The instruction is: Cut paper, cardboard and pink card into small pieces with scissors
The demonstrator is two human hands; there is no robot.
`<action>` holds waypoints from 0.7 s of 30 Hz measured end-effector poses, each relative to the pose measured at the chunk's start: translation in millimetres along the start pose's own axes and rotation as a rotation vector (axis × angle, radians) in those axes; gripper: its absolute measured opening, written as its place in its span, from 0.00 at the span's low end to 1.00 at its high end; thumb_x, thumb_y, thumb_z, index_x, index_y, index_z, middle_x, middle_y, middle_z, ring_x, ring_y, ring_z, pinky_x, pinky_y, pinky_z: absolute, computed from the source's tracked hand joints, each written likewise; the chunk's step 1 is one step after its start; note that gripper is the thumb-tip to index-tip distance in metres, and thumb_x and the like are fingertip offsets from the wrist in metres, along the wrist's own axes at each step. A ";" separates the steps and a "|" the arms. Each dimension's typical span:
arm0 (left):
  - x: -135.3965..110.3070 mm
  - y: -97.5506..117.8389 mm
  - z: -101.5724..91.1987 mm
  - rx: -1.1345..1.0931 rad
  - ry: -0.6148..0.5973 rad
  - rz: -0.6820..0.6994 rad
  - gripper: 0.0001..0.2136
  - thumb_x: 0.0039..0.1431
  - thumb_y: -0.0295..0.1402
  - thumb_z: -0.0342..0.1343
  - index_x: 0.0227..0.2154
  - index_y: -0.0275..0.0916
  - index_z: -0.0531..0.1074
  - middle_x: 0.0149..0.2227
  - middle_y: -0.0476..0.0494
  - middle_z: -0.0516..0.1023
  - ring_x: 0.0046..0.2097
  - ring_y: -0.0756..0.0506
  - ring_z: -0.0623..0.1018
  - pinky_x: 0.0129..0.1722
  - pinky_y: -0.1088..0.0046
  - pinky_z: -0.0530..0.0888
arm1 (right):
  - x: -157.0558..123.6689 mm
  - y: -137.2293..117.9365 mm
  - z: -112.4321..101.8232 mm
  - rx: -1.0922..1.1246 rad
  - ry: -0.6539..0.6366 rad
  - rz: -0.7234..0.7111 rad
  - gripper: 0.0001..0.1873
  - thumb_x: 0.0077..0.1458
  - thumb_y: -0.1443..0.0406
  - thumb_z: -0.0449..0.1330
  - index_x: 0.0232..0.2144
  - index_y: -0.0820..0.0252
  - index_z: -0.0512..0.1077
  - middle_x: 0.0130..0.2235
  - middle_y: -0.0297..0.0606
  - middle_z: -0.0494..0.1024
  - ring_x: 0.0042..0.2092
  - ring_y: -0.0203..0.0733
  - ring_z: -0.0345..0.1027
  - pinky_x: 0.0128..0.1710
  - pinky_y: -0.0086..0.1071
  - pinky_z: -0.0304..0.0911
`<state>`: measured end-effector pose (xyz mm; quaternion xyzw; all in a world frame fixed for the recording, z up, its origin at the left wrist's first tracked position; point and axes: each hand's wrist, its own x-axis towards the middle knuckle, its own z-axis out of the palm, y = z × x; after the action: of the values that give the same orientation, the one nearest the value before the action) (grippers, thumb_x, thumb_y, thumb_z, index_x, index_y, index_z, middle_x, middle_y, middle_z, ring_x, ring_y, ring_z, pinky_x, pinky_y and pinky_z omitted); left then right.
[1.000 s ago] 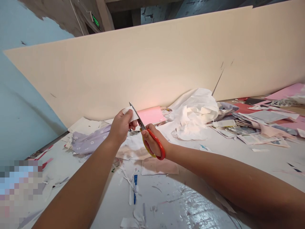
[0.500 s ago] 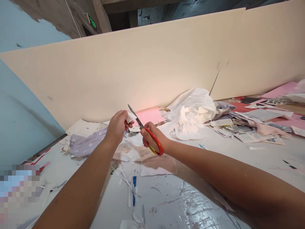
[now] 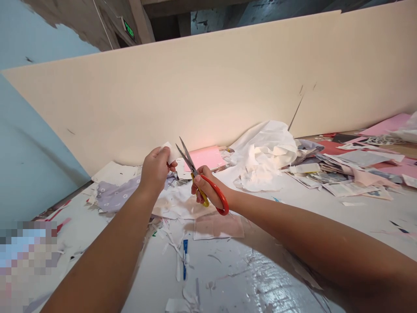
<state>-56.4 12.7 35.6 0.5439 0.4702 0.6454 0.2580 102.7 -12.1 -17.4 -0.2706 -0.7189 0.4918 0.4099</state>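
Between the thumb and fingers of my left hand (image 3: 155, 168) is a small piece of white paper (image 3: 168, 152), its corner sticking up. My right hand (image 3: 210, 186) is wrapped round the scissors (image 3: 189, 160), which have one red and one yellow handle. Their blades point up and left, parted in a narrow V. A small gap separates the blade tips from the white paper. Below my hands lie a pale pink sheet (image 3: 219, 227) and a crumpled white and peach sheet (image 3: 182, 204). Behind the scissors a brighter pink sheet (image 3: 204, 158) leans by the board.
A cream board (image 3: 202, 95) stands across the back. Crumpled white paper (image 3: 269, 158) sits right of centre, and stacked scraps (image 3: 339, 169) lie farther right. Purple flowered material (image 3: 117, 194) is at left. A blue strip (image 3: 185, 259) and thin white offcuts (image 3: 172, 234) lie in front.
The scissor blades have parted and moved off the white paper, which they met before. My left hand has shifted slightly left and up with the paper.
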 end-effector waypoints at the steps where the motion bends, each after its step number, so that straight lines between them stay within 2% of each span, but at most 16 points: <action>1: -0.7 0.0 0.5 0.015 0.012 0.004 0.07 0.48 0.36 0.49 0.20 0.39 0.63 0.15 0.53 0.65 0.16 0.54 0.65 0.15 0.81 0.62 | -0.4 -0.4 0.8 -0.026 0.018 -0.001 0.22 0.51 0.44 0.44 0.33 0.56 0.50 0.28 0.32 0.67 0.21 0.31 0.60 0.21 0.28 0.59; 6: -3.8 2.4 3.5 0.036 0.007 -0.001 0.07 0.45 0.34 0.51 0.18 0.39 0.61 0.15 0.54 0.63 0.18 0.54 0.66 0.17 0.81 0.63 | 1.8 -1.7 1.3 -0.118 0.068 -0.010 0.19 0.53 0.47 0.45 0.33 0.56 0.51 0.27 0.31 0.68 0.21 0.31 0.61 0.21 0.27 0.60; 8: -3.8 3.5 3.9 0.021 -0.019 -0.006 0.06 0.45 0.34 0.50 0.19 0.39 0.62 0.17 0.54 0.64 0.20 0.54 0.67 0.17 0.81 0.63 | 5.3 0.2 -4.0 -0.247 0.101 0.017 0.18 0.53 0.48 0.45 0.34 0.55 0.51 0.27 0.31 0.69 0.21 0.32 0.62 0.20 0.27 0.60; 12: -0.8 1.9 2.0 -0.016 -0.058 -0.009 0.05 0.45 0.35 0.50 0.23 0.39 0.66 0.24 0.51 0.68 0.25 0.53 0.69 0.17 0.82 0.62 | 14.7 11.5 -28.0 -0.587 0.185 0.106 0.17 0.54 0.49 0.43 0.34 0.55 0.52 0.25 0.33 0.71 0.20 0.35 0.62 0.17 0.27 0.56; 15: 1.8 -0.5 -0.3 -0.029 -0.055 -0.019 0.06 0.44 0.36 0.52 0.23 0.39 0.67 0.27 0.51 0.68 0.28 0.53 0.68 0.18 0.83 0.62 | 20.7 24.8 -49.1 -0.780 0.228 0.140 0.20 0.51 0.48 0.48 0.33 0.57 0.54 0.25 0.37 0.71 0.24 0.41 0.63 0.20 0.30 0.54; 17: 1.8 -0.2 -1.1 -0.022 -0.070 -0.030 0.06 0.42 0.35 0.54 0.22 0.39 0.68 0.27 0.51 0.68 0.27 0.53 0.68 0.19 0.83 0.62 | 23.1 32.9 -58.8 -0.912 0.203 0.152 0.21 0.48 0.48 0.52 0.33 0.58 0.56 0.27 0.41 0.72 0.27 0.45 0.65 0.23 0.31 0.53; 21: -2.7 5.4 0.0 0.007 -0.160 -0.045 0.06 0.40 0.33 0.56 0.25 0.39 0.70 0.22 0.52 0.68 0.25 0.53 0.67 0.20 0.82 0.62 | 23.8 42.2 -64.4 -1.110 0.059 0.150 0.21 0.44 0.51 0.56 0.35 0.59 0.60 0.31 0.44 0.73 0.31 0.48 0.66 0.25 0.32 0.52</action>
<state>-54.7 8.1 39.1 0.5837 0.4628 0.5922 0.3072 144.8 53.6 -37.3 -0.5099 -0.8368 0.0598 0.1900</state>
